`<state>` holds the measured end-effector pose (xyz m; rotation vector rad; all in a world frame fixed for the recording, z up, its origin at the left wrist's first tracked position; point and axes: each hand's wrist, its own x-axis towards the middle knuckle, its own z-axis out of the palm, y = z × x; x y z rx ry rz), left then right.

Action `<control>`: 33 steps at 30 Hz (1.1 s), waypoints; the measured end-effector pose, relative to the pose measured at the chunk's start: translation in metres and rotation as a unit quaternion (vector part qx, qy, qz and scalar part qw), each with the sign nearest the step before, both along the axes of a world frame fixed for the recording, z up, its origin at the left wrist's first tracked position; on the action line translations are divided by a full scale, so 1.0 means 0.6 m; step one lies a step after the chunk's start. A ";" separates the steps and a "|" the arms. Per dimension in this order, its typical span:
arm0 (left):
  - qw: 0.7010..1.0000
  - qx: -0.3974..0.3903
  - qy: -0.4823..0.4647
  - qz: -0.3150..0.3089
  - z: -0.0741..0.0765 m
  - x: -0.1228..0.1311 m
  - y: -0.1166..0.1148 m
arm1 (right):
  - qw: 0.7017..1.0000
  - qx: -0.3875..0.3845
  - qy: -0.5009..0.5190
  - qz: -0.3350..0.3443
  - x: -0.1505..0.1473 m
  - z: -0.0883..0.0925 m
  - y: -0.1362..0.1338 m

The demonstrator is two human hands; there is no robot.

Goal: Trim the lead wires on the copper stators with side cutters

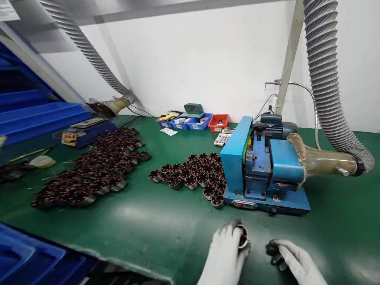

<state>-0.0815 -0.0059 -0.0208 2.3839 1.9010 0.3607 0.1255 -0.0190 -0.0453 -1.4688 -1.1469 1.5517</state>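
My left hand (227, 251), in a white glove with dark fingertips, is closed round a metal ring part (243, 236) with a dark and copper-coloured inside. To its right, my right hand (289, 257) wears a similar glove; its fingers are curled, and whether they hold anything is hidden. Both hands are over the green table in front of a blue machine (258, 162). Several similar ring parts (190, 182) stand grouped at the machine's left side, apart from my hands.
A large heap of ring parts (89, 170) lies on the left of the green table (142, 221). Small blue bins (197, 123), a red bin (218, 123) and a calculator (223, 137) are at the back. A grey hose (325, 71) hangs at right.
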 end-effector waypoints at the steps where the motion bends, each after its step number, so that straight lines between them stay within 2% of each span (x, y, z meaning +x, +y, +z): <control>1: 0.999 -0.030 -0.034 -0.017 -0.009 0.010 -0.010 | 0.999 0.000 0.035 -0.004 0.002 -0.004 0.006; 3: 0.994 -0.062 -0.079 -0.031 -0.022 0.024 -0.024 | 0.997 0.023 0.076 -0.025 0.002 -0.011 0.015; 6: 0.994 -0.054 -0.087 -0.029 -0.029 0.020 -0.030 | 0.997 0.045 0.061 -0.032 0.001 -0.022 0.019; 8: 0.996 -0.032 -0.081 -0.025 -0.029 -0.005 -0.031 | 0.997 0.064 -0.012 -0.032 0.002 -0.029 0.016; 10: 0.998 0.020 -0.054 0.006 -0.032 -0.046 -0.031 | 0.982 0.134 -0.137 -0.005 -0.003 -0.028 0.011; 12: 0.995 0.071 -0.012 0.065 -0.036 -0.093 -0.030 | 0.928 0.254 -0.261 0.083 -0.025 -0.016 0.012; 14: 0.987 0.093 0.023 0.132 -0.040 -0.136 -0.026 | 0.842 0.379 -0.331 0.194 -0.068 0.007 0.024; 15: 0.981 0.100 0.036 0.160 -0.042 -0.154 -0.023 | 0.800 0.421 -0.339 0.262 -0.096 0.019 0.035; 17: 0.971 0.120 0.055 0.199 -0.046 -0.176 -0.016 | 0.730 0.477 -0.346 0.347 -0.157 0.038 0.067; 18: 0.967 0.132 0.062 0.211 -0.048 -0.181 -0.013 | 0.716 0.490 -0.339 0.364 -0.185 0.041 0.086; 21: 0.960 0.152 0.074 0.225 -0.055 -0.184 -0.010 | 0.705 0.495 -0.341 0.376 -0.237 0.031 0.136; 23: 0.959 0.157 0.075 0.223 -0.061 -0.183 -0.012 | 0.706 0.491 -0.347 0.375 -0.236 0.017 0.153; 26: 0.960 0.160 0.073 0.217 -0.066 -0.185 -0.017 | 0.717 0.474 -0.363 0.359 -0.197 0.004 0.148; 33: 0.965 0.164 0.074 0.192 -0.054 -0.184 -0.015 | 0.749 0.415 -0.440 0.271 -0.093 0.000 0.090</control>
